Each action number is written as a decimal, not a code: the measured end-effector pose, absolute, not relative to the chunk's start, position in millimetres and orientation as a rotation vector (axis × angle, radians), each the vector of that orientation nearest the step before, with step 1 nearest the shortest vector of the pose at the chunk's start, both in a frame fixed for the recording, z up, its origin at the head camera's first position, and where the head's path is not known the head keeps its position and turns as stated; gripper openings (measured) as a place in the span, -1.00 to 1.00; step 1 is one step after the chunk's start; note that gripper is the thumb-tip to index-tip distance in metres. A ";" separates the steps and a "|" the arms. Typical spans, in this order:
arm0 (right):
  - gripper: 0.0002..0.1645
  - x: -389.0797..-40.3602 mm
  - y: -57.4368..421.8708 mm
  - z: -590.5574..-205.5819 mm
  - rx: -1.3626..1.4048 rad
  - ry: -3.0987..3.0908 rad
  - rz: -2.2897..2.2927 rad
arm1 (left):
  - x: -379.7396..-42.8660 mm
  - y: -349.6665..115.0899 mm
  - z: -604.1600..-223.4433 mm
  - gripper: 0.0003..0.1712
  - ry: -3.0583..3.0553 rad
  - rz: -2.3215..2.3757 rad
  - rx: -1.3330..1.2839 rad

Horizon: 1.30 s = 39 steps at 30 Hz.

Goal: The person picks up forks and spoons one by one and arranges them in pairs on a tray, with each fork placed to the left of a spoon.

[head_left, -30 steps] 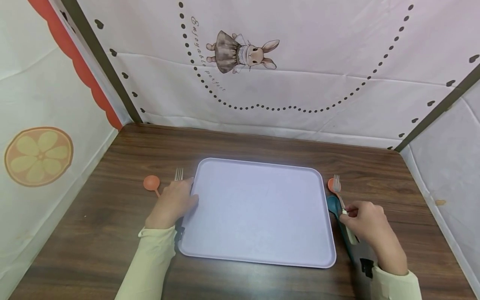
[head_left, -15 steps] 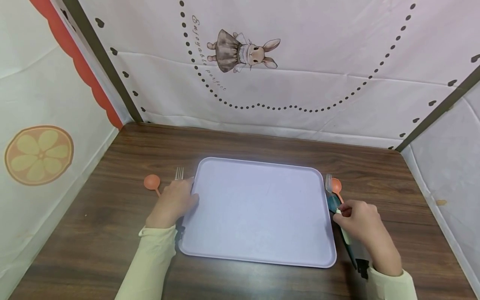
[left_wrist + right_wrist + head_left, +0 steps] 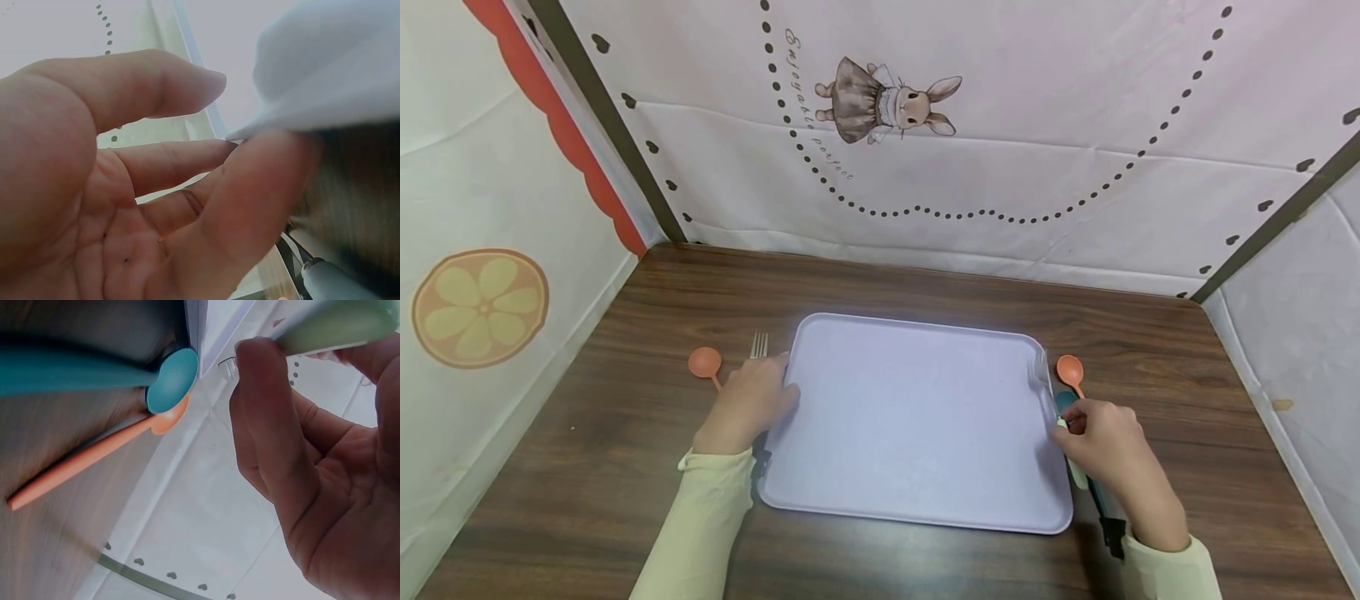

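Observation:
A pale lilac rectangular tray [image 3: 917,425] lies on the table. My left hand [image 3: 752,400] holds its left edge, thumb over the rim and fingers on the outer side. At the opposite edge, my right hand [image 3: 1105,437] pinches a fork with a pale green handle [image 3: 350,325]. The fork's tines [image 3: 1040,367] are over the tray's right rim, and its handle slants back below the hand. Just under that hand lies a teal spoon [image 3: 174,380], partly hidden in the head view. An orange spoon [image 3: 1070,369] lies beside it, its handle partly covered by the hand.
Left of the tray lie another orange spoon [image 3: 704,362] and another fork [image 3: 759,346], both partly hidden by the left hand. White printed cloth walls [image 3: 1000,167] enclose the wooden table [image 3: 880,279] at the back and both sides.
My right hand has carried the fork leftward, from above the orange and teal spoons to the tray's right rim. The left hand has stayed at the tray's left edge.

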State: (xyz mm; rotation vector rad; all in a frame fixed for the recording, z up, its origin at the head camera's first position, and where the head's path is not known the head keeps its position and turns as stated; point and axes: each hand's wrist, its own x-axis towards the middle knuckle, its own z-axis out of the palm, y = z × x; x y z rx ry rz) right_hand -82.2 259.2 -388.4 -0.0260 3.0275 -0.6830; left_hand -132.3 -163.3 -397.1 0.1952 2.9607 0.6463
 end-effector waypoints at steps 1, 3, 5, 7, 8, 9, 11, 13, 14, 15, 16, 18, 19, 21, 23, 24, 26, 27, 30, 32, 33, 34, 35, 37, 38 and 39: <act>-0.77 -82.3 258.2 -388.6 -0.039 3.033 -0.686 | -132.3 -163.5 -397.2 -0.78 2.960 0.648 0.197; -0.78 -82.5 256.1 -389.0 -0.059 3.038 -0.692 | -132.1 -163.8 -397.7 -0.80 2.961 0.649 0.198; -0.79 -82.5 254.1 -389.5 -0.073 3.043 -0.697 | -132.2 -164.2 -397.4 -0.82 2.966 0.645 0.206; -0.81 -82.8 252.3 -390.7 -0.085 3.053 -0.694 | -132.1 -164.0 -397.6 -0.83 2.960 0.648 0.206; -0.81 -82.8 251.3 -391.4 -0.090 3.059 -0.692 | -132.1 -163.9 -397.7 -0.84 2.957 0.650 0.206; -0.82 -82.9 250.4 -392.2 -0.095 3.061 -0.693 | -132.2 -163.8 -397.9 -0.84 2.954 0.652 0.205; -0.82 -83.4 248.3 -393.5 -0.108 3.068 -0.690 | -132.3 -163.6 -398.3 -0.84 2.951 0.655 0.203; -0.82 -83.7 246.3 -394.4 -0.116 3.072 -0.689 | -132.3 -163.4 -398.9 -0.84 2.952 0.661 0.204; -0.82 -83.7 245.3 -394.5 -0.118 3.070 -0.690 | -132.4 -163.4 -399.0 -0.85 2.956 0.659 0.210; -0.82 -83.7 244.4 -394.6 -0.119 3.068 -0.693 | -132.5 -163.3 -399.0 -0.86 2.958 0.657 0.211; -0.82 -83.7 243.6 -394.8 -0.119 3.068 -0.693 | -132.5 -163.3 -398.9 -0.87 2.960 0.656 0.213; -0.83 -83.8 242.1 -395.4 -0.114 3.072 -0.696 | -132.5 -163.3 -398.7 -0.87 2.961 0.652 0.214; -0.83 -83.7 241.6 -395.7 -0.115 3.073 -0.697 | -132.4 -163.2 -398.6 -0.87 2.962 0.648 0.215; -0.83 -84.0 240.5 -397.1 -0.124 3.081 -0.697 | -132.4 -163.4 -398.6 -0.85 2.961 0.642 0.213; -0.84 -84.2 239.6 -398.6 -0.136 3.090 -0.695 | -132.5 -163.6 -398.7 -0.82 2.960 0.637 0.210; -0.84 -84.2 239.2 -399.3 -0.141 3.093 -0.696 | -132.5 -163.7 -398.6 -0.81 2.961 0.635 0.208; -0.84 -84.4 238.4 -400.7 -0.147 3.100 -0.700 | -132.5 -163.7 -398.6 -0.80 2.960 0.633 0.205; -0.84 -84.3 237.9 -401.1 -0.146 3.102 -0.704 | -132.6 -163.8 -398.5 -0.80 2.960 0.634 0.208; -0.84 -84.2 236.3 -402.1 -0.160 3.114 -0.709 | -132.3 -163.7 -398.0 -0.80 2.964 0.634 0.208; -0.84 -84.0 235.1 -402.5 -0.178 3.117 -0.715 | -132.2 -163.8 -398.0 -0.81 2.966 0.633 0.210; -0.85 -83.8 234.5 -402.5 -0.188 3.116 -0.716 | -132.2 -163.9 -397.8 -0.81 2.966 0.633 0.211; -0.85 -83.8 233.9 -402.8 -0.195 3.117 -0.716 | -132.1 -163.7 -397.8 -0.81 2.967 0.630 0.208; -0.86 -83.6 233.4 -402.9 -0.200 3.115 -0.718 | -132.0 -163.8 -397.7 -0.81 2.968 0.629 0.207; -0.87 -83.6 232.2 -403.3 -0.204 3.112 -0.718 | -132.3 -163.9 -397.7 -0.80 2.965 0.626 0.207; -0.87 -83.5 231.6 -403.3 -0.204 3.110 -0.717 | -132.3 -164.0 -397.6 -0.80 2.966 0.625 0.207; -0.87 -83.6 230.9 -403.6 -0.206 3.107 -0.714 | -132.2 -164.0 -397.1 -0.79 2.965 0.625 0.206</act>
